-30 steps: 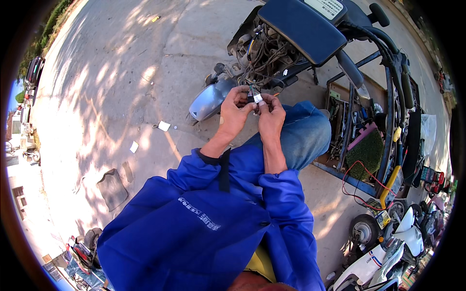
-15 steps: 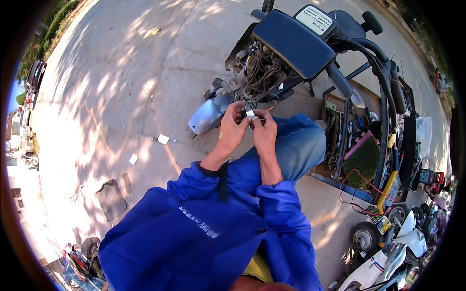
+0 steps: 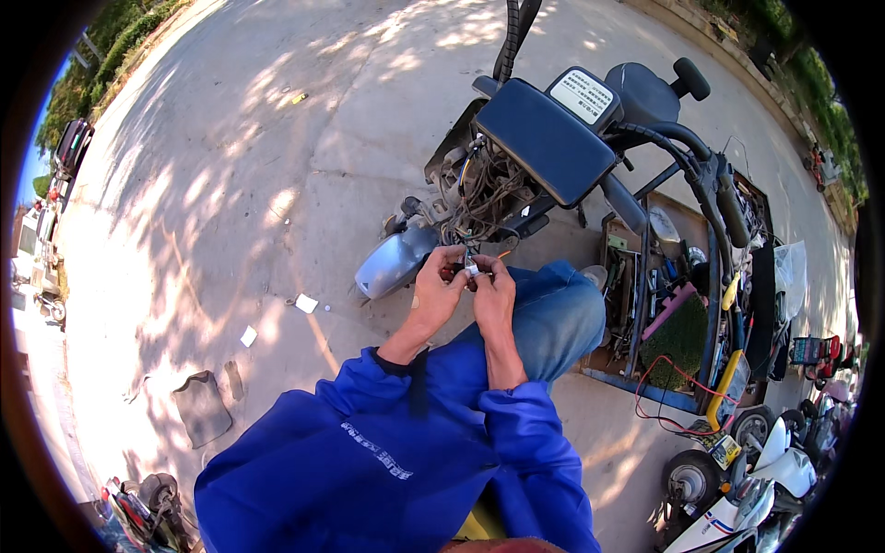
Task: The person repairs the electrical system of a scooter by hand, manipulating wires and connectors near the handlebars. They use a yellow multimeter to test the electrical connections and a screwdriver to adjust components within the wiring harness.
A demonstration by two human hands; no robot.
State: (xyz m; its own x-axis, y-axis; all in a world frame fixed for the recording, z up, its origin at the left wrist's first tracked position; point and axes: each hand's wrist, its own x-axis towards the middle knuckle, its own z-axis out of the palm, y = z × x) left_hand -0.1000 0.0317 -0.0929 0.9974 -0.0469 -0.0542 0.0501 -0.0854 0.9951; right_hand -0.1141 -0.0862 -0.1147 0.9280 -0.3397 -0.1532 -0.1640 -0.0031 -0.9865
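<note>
My left hand [image 3: 436,288] and my right hand [image 3: 493,287] meet in front of me, fingertips pinched together on a small white connector [image 3: 471,271] with wires. The wires run up into a tangled bundle of cables [image 3: 481,201] hanging out of an opened scooter [image 3: 544,138] with a dark panel on top. A silver-grey scooter cover [image 3: 394,261] lies just left of my left hand. My blue sleeves come up from the lower edge, and my knee in blue jeans [image 3: 562,313] sits right of my right hand.
A low tray of tools [image 3: 659,304] with a green mat lies on the ground to the right. Red wires and a yellow meter [image 3: 719,447] lie below it. White scraps [image 3: 306,303] dot the concrete to the left. Parked scooters [image 3: 747,498] crowd the lower right.
The view has tilted so the scooter and my hands sit lower and more central. My hands stay together on the connector, turning it slightly.
</note>
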